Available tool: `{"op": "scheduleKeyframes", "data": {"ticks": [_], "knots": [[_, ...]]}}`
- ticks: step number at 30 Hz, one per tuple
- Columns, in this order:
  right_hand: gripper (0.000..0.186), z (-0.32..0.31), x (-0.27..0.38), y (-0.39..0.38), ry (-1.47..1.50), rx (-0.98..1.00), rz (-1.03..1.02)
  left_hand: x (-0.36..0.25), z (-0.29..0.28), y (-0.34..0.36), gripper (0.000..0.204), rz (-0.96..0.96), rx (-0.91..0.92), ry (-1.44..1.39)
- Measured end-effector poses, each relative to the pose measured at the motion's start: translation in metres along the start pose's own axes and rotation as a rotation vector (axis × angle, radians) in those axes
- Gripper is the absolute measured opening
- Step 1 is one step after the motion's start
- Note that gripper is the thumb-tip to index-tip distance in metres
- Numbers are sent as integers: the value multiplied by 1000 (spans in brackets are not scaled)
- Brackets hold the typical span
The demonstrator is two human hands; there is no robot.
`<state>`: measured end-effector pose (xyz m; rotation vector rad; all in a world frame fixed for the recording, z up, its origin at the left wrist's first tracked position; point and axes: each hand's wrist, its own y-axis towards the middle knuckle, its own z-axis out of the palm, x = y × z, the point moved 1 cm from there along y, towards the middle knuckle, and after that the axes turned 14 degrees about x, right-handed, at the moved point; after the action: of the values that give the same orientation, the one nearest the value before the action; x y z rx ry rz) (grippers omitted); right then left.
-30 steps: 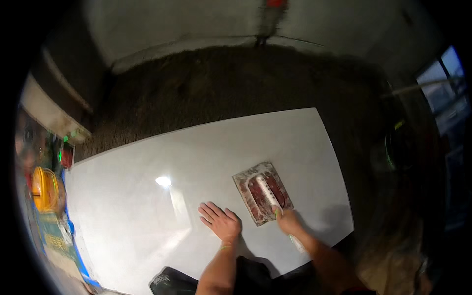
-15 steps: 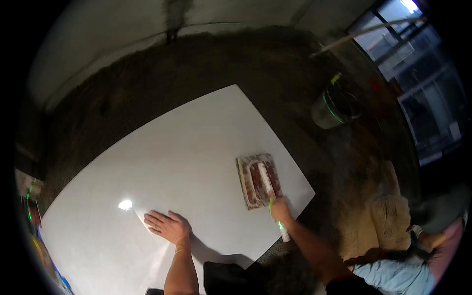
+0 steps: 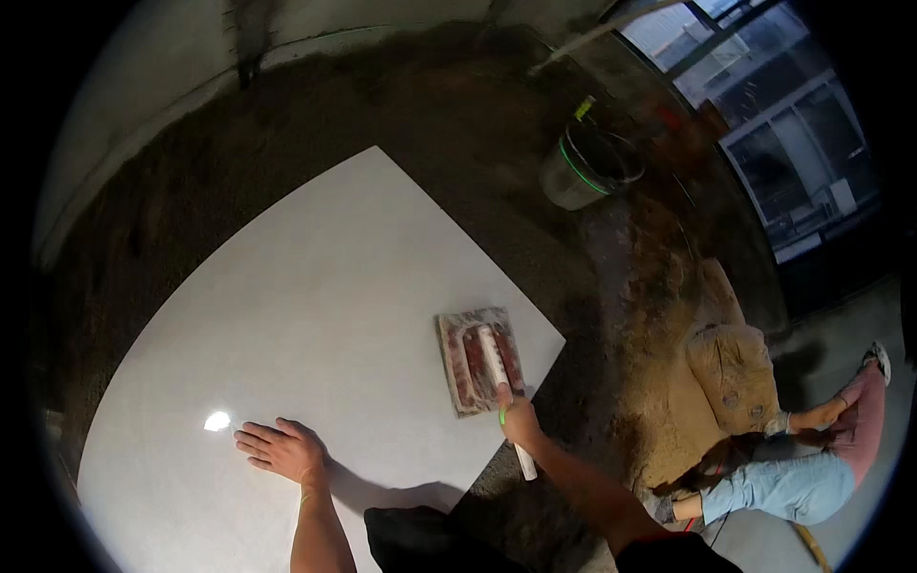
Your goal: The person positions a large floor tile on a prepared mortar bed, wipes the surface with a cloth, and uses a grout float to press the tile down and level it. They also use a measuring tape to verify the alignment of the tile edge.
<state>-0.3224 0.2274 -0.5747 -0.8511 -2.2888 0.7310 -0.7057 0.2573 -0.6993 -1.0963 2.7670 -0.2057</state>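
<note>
A large white slab (image 3: 315,267) lies on dark, rough floor material beneath me. My left hand (image 3: 279,449) rests flat on its surface at the lower left, fingers stretched out, beside a bright reflection. My right hand (image 3: 518,420) is closed round the white handle of a dusty red-and-grey flat tool (image 3: 463,368), whose rectangular plate sits on the slab near its right-hand corner. A length of the white handle sticks out below my fist, past the slab's edge.
A bucket (image 3: 573,181) with a green band stands beyond the slab. At right lie tan sacks (image 3: 731,372), near a co-worker (image 3: 783,482) in pink and light blue, bent low. A pale pole (image 3: 573,50) slants near a large window (image 3: 783,143). Walls (image 3: 162,76) border the back.
My view has swung right, bringing the bucket, sacks and co-worker into view. The tool sits closer to the slab's right corner; my right hand still grips it and my left hand stays flat.
</note>
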Motion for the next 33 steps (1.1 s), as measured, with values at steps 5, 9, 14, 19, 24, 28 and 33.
{"op": "scheduleKeyframes", "data": {"ticks": [5, 9, 14, 19, 24, 28, 33], "knots": [[67, -92, 38, 4, 18, 13, -58, 0, -4, 2, 71, -46, 125, 27], [54, -147, 17, -110, 719, 73, -474, -2, -6, 1, 71, -8, 151, -9], [44, 20, -4, -118, -662, -57, -443, -3, -10, -3, 71, 61, -6, -167], [73, 53, 38, -79, -47, 380, -40, 40, -24, -4, 72, 480, 260, -98], [33, -63, 60, -166, -52, 122, -722, 229, -68, 5, 71, 560, 245, -50], [25, -9, 7, -203, 552, 31, -842, 372, -67, -8, 69, 53, 147, 81], [39, 174, 27, -169, -520, 161, -693, 402, -48, -4, 69, 190, 12, -78]]}}
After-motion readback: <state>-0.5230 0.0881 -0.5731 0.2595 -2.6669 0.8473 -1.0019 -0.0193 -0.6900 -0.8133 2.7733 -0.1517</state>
